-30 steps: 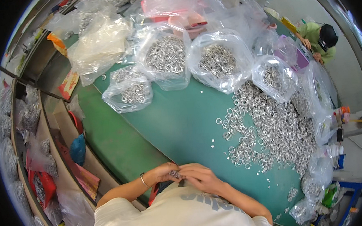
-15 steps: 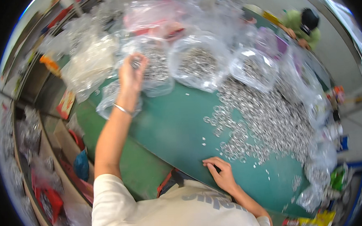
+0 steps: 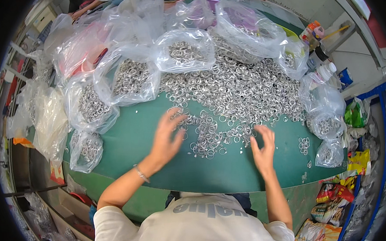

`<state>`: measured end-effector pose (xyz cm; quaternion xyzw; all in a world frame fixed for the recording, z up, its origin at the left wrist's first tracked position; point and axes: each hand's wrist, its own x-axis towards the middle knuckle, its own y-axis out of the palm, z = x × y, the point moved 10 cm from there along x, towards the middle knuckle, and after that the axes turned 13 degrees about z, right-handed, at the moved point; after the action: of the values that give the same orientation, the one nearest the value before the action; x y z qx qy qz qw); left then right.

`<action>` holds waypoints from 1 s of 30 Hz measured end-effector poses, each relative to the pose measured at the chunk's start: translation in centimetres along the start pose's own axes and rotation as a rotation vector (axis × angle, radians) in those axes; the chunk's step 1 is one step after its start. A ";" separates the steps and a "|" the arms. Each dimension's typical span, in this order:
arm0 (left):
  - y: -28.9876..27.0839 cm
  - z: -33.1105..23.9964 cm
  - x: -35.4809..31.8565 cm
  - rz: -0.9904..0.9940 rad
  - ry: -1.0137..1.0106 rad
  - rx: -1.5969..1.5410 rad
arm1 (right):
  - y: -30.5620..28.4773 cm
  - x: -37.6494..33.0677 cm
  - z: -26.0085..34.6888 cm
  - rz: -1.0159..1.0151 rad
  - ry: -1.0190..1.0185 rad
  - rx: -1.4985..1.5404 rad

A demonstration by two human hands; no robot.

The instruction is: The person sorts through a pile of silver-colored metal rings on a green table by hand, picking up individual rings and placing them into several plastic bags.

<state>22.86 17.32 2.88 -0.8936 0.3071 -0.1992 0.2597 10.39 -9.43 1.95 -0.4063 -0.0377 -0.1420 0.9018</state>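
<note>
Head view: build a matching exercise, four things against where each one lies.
Things:
1. left hand
2. right hand
3. loose pile of metal rings
4. small bag of rings

Places:
A. middle of the green table, spread out
B. near edge, right of the rings it reaches toward
C. far left, by the table's rim
D. fingers spread at the pile's near left edge

Pairs: 1-D, 2-B, 3-A, 4-C

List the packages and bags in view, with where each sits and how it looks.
Clear plastic bags of metal rings: back and left of the green table, puffy, open-topped.
Small ring bags: table's right edge, clear.
Plastic bottles: right rear, white caps.
Snack-style packets: right of table, green and yellow.
</note>
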 end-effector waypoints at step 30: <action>10.7 -6.6 9.0 0.218 -0.003 0.494 | 1.0 2.7 -0.4 0.291 -0.230 -0.210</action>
<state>21.29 2.01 3.56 -0.7651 0.3434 -0.2375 0.4902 13.26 -9.72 1.46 -0.5127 -0.0664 0.0341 0.8553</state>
